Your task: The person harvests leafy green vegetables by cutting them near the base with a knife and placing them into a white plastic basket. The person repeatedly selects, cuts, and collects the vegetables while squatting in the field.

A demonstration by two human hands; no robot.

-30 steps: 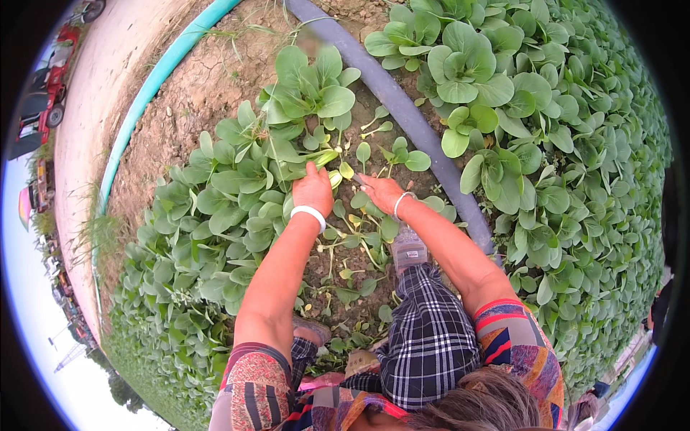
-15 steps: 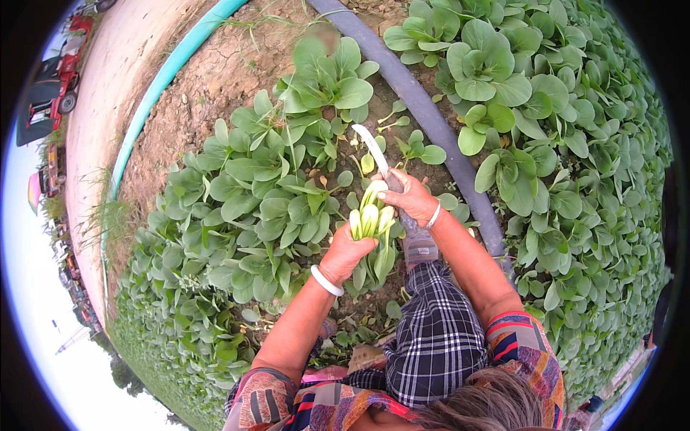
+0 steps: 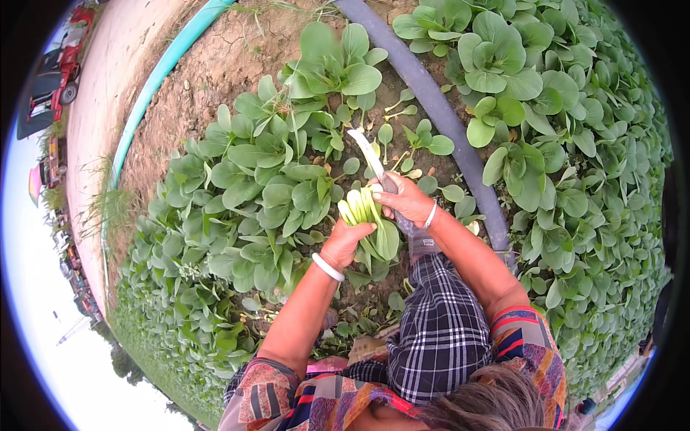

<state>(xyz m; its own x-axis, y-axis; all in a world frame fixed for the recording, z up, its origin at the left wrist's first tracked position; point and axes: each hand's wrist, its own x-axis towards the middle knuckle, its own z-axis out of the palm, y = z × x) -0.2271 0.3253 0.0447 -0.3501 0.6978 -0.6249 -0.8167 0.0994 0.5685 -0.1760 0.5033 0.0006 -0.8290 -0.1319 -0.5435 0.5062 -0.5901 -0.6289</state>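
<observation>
My left hand (image 3: 343, 243) is closed round a bunch of bok choy (image 3: 358, 207), its pale green stem ends upward and leaves hanging below. In my right hand (image 3: 410, 202) is a harvesting knife (image 3: 369, 154), its narrow silvery blade pointing away from me and its dark handle under my palm. My right thumb and fingertips touch the edge of the bunch. Whether the blade touches a stem cannot be made out. Growing bok choy plants (image 3: 262, 172) stand just left of and beyond my hands.
A dark grey hose (image 3: 435, 115) curves past on the right, with more dense leafy plants (image 3: 568, 179) beyond it. A teal hose (image 3: 147, 93) edges the bare soil at left, beside a pale road (image 3: 108, 93). Red vehicles (image 3: 66, 72) stand there. My checked trouser leg (image 3: 438, 323) is close below.
The bok choy bunch has turned in my left hand, its stem ends now tipped more to the left. My right fingers have shifted slightly on its edge, knife still held.
</observation>
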